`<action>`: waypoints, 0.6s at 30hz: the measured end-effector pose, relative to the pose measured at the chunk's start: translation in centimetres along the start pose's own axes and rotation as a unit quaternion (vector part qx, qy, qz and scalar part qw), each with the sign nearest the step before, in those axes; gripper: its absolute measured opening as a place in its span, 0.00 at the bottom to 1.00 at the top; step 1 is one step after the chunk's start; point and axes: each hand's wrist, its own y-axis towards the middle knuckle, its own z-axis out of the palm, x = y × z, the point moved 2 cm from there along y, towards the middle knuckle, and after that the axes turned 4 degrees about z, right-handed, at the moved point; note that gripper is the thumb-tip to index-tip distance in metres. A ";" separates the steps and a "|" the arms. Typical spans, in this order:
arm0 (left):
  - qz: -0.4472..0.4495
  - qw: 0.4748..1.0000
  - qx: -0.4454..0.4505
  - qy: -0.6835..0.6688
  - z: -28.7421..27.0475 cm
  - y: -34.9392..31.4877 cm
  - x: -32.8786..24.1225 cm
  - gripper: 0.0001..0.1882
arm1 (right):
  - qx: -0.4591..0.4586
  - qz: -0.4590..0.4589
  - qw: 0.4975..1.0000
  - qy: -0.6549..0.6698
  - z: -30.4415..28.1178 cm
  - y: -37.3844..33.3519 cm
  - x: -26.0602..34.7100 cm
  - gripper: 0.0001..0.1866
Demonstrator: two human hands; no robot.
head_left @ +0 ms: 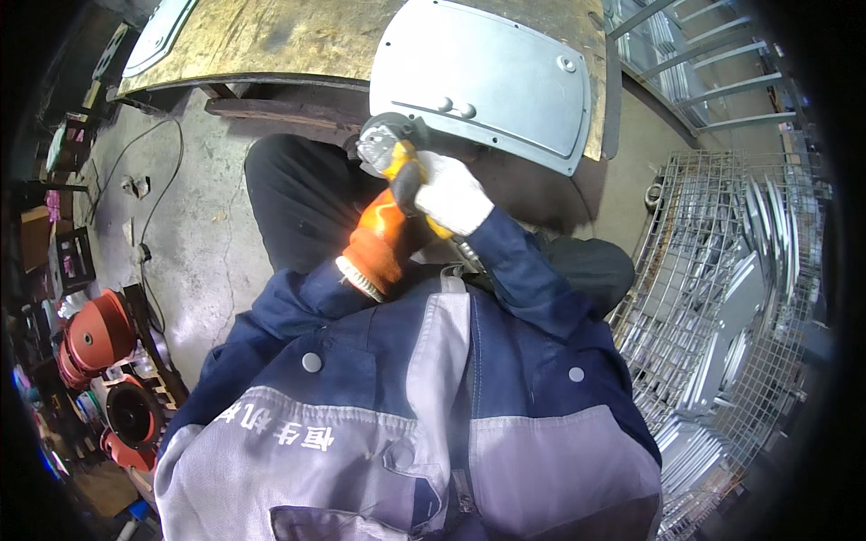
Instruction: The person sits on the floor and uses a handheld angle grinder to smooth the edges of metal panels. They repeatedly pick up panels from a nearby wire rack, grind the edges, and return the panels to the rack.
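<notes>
An angle grinder (398, 162) with a yellow body and grey metal head is held in front of my lap, its dark round disc end toward the bench. My left hand (382, 236), in an orange glove with a dark patch at the fingers, is closed on the grinder's body. Over the other side of the tool, my right hand (453, 193) in a white glove wraps round it. Just beyond the grinder lies a light grey metal plate (487, 77) with rounded corners, small rim holes and a few raised round fittings. It overhangs the bench's near edge.
The worn wooden bench (289, 41) carries another grey plate (158, 36) at far left. A wire mesh cage (672, 243) with stacked metal parts stands at right, below a metal rack (722, 81). Red round housings (99, 334) sit at left. A black cable (180, 149) trails across the floor.
</notes>
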 end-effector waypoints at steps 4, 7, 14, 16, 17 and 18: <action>0.019 0.996 0.029 -0.085 -1.8 0.4 -0.2 0.22 | -0.031 0.017 0.999 -0.040 2.2 1.4 0.2 0.10; 0.046 0.999 0.028 -0.004 -1.8 1.1 0.5 0.23 | -0.060 0.026 0.996 -0.062 1.5 1.1 -0.3 0.11; 0.035 0.983 0.137 0.116 1.8 0.7 2.5 0.25 | -0.141 0.008 0.987 -0.079 -2.3 -3.4 -2.0 0.15; -0.259 0.956 0.082 -0.106 3.1 0.8 4.1 0.25 | -0.152 0.045 0.985 -0.068 -3.9 -5.3 -3.0 0.16; -0.276 0.954 0.085 -0.080 4.1 0.9 4.9 0.24 | -0.166 0.033 0.983 -0.071 -4.7 -6.2 -3.5 0.16; -0.237 0.960 0.143 -0.048 5.0 0.7 5.2 0.24 | -0.186 0.041 0.977 -0.092 -5.5 -7.1 -4.1 0.16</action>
